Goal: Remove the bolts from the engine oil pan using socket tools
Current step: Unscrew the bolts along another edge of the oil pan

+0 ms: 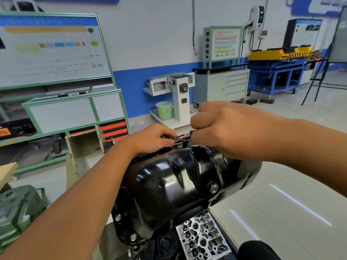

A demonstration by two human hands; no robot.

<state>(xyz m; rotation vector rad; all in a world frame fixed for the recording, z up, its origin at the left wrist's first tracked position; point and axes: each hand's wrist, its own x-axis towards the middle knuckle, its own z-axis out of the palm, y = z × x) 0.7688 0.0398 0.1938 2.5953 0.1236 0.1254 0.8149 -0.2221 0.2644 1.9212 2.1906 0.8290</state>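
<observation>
A glossy black oil pan (174, 177) sits bottom-up on the engine in front of me. Two silver bolts (118, 217) (133, 237) show in its near-left flange, and a drain plug (212, 187) sits on its right side. Both hands reach over the pan's far edge. My left hand (150, 139) pinches a thin dark tool (181, 137) that lies across the far flange. My right hand (223, 130) curls its fingers around the tool's other end. The tool's tip and whatever it meets are hidden behind my fingers.
A bare aluminium cylinder head (202, 239) lies below the pan. Left of me are a cardboard box (84, 141) and a green-framed training board (54, 51). Behind stand a white engine stand with a green bucket (164, 109), a grey drawer cabinet (221, 85) and a blue bench (277, 76).
</observation>
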